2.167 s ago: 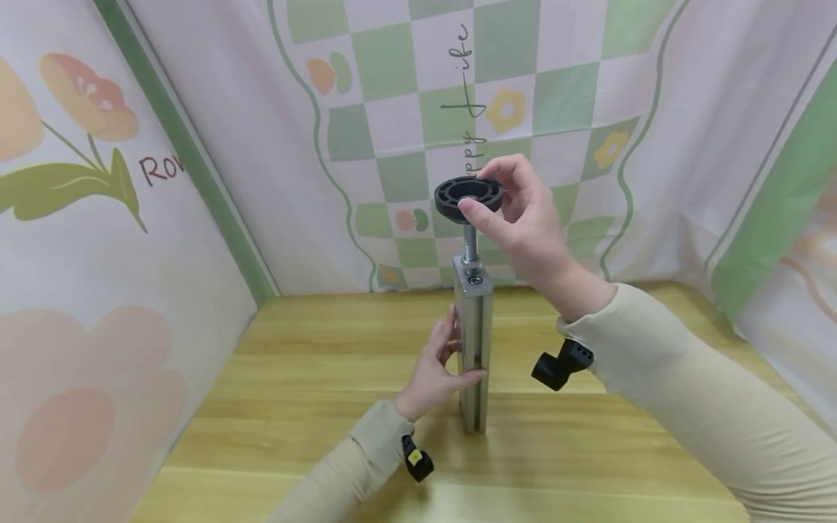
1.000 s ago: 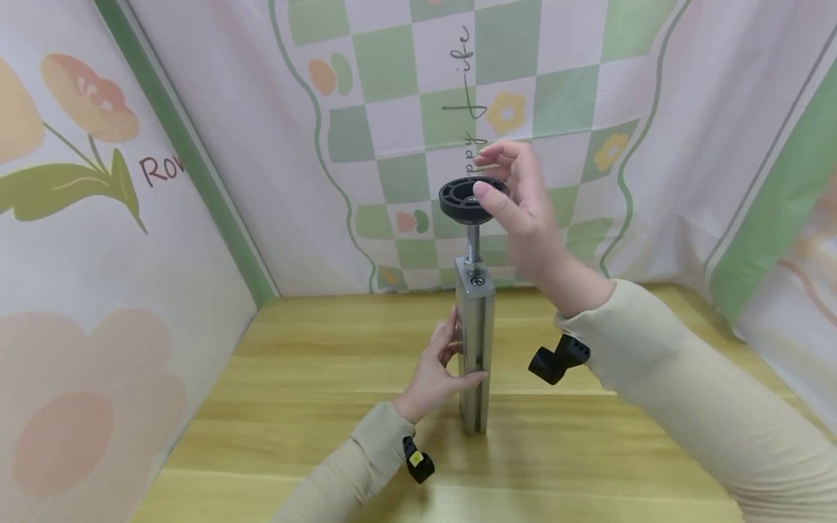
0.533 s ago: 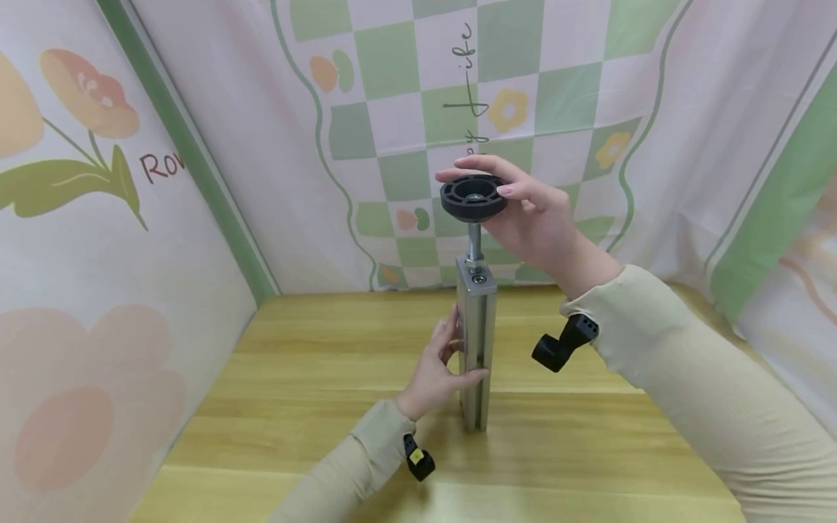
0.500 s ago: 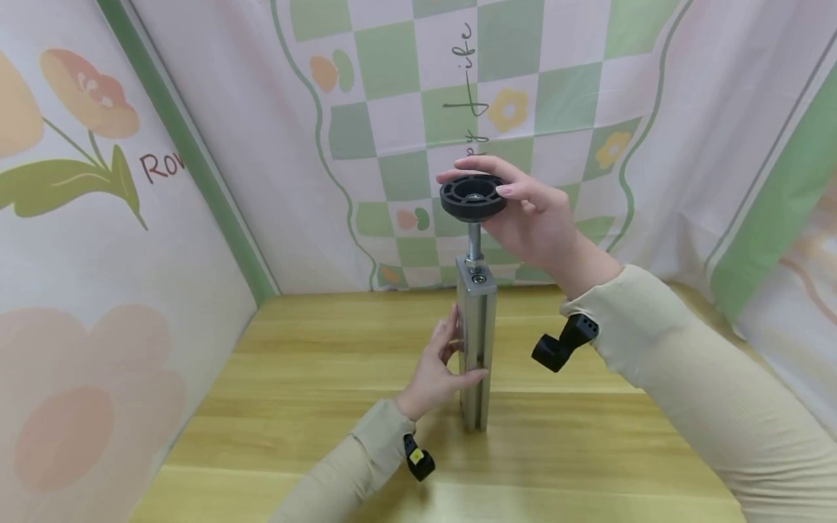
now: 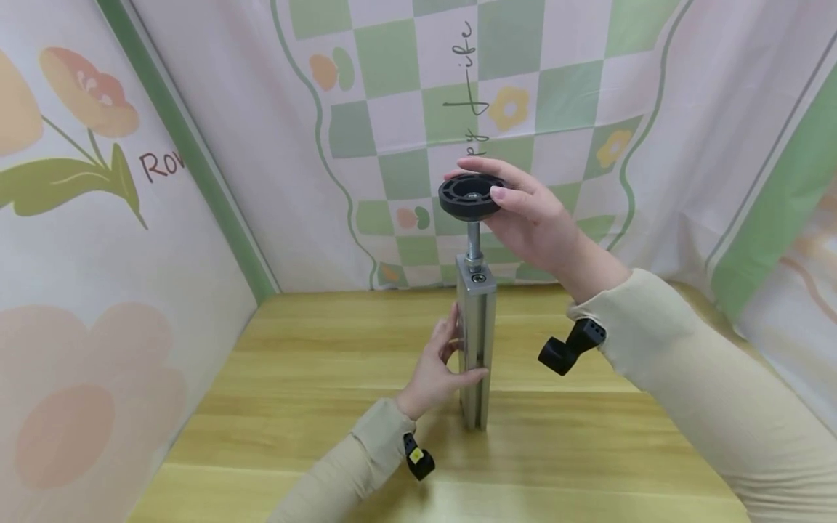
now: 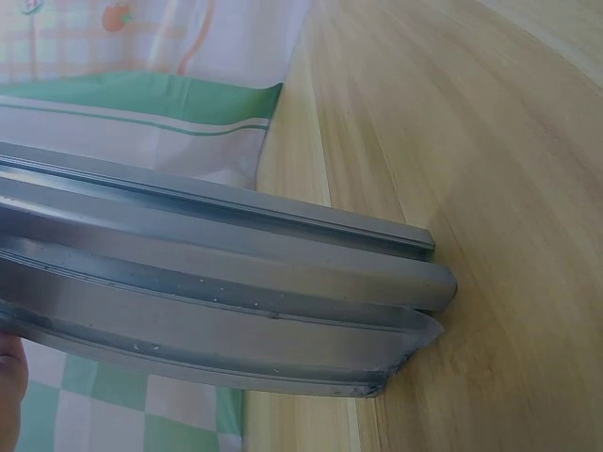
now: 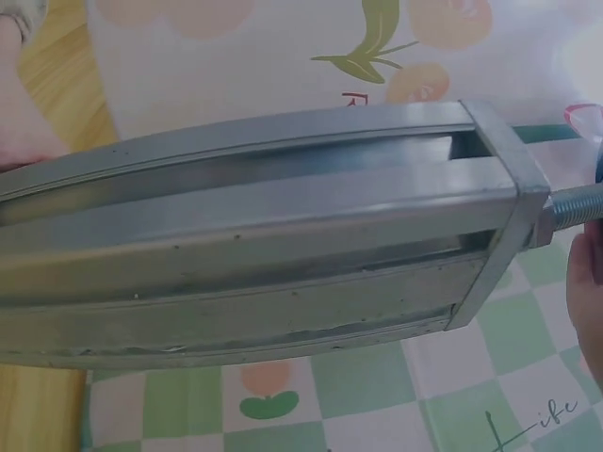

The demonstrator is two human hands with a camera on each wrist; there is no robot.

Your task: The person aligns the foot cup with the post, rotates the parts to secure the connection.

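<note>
A slotted aluminium profile (image 5: 476,334) stands upright on the table in the head view, an end plate on its top. Out of that plate rises a threaded stud (image 5: 474,240) with a nut at its base. It carries a round black levelling foot (image 5: 464,207), hollow side up. My left hand (image 5: 431,374) grips the profile below its middle, thumb across the near face. At the top, my right hand (image 5: 532,218) holds the foot's rim, thumb on the near right side and fingers behind. In the left wrist view the profile's lower end (image 6: 405,348) meets the wood.
Beneath everything lies a wood-grain tabletop (image 5: 314,370). A checked, printed curtain (image 5: 392,116) hangs right behind it, and a flower-printed one (image 5: 118,261) borders the left side. Black camera mounts sit on both wrists, the right one (image 5: 565,349) hanging near the profile.
My right hand came off the foot's rim, swung round and took hold of it again; its thumb has since slid slightly left along the rim. My left hand and the profile stay put.
</note>
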